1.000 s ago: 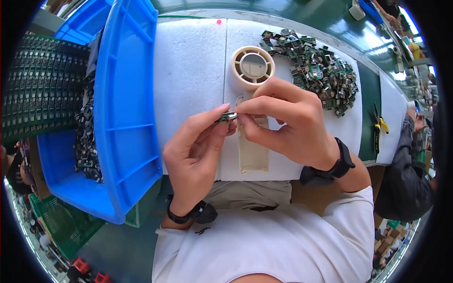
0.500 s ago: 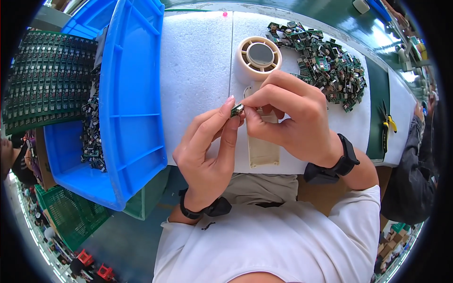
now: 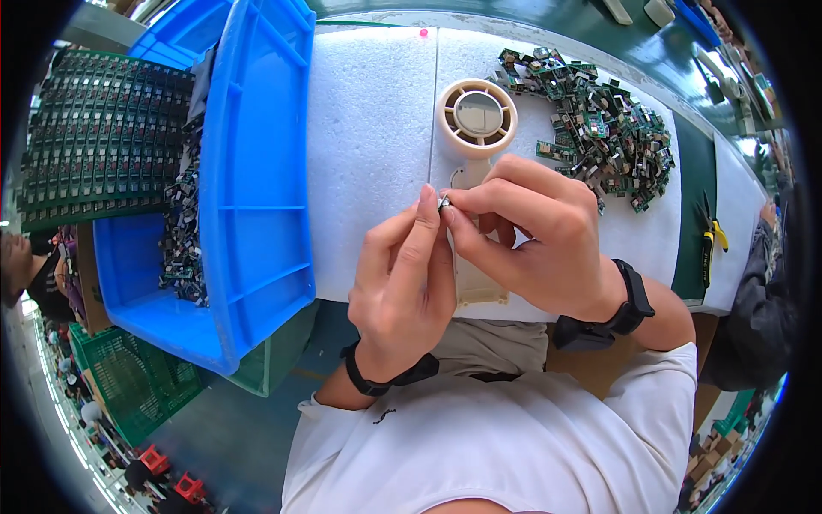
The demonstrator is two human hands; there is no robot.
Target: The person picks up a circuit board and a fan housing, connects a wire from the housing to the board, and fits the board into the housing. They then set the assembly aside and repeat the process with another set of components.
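Between my fingertips is a small circuit board (image 3: 443,203), mostly covered, with a bit of shiny metal showing. My left hand (image 3: 401,272) pinches it from the left, thumb and fingers closed. From the right, my right hand (image 3: 539,230) pinches at the same board with thumb and forefinger. Under and behind the hands lies a cream handheld fan housing (image 3: 476,120), its round vented head pointing away from me and its handle partly hidden. Beyond my right hand spreads a heap of small green circuit boards (image 3: 599,128).
A blue bin (image 3: 261,184) stands at the left, holding loose small boards (image 3: 182,244) and large green board panels (image 3: 103,137). White foam sheets (image 3: 368,120) cover the table. Yellow-and-black pliers (image 3: 711,244) lie at the right. Another person's dark sleeve (image 3: 753,300) shows at the far right.
The board has turned between my fingers and shows less of its face. My left hand has rotated more upright. The whole view has shifted slightly.
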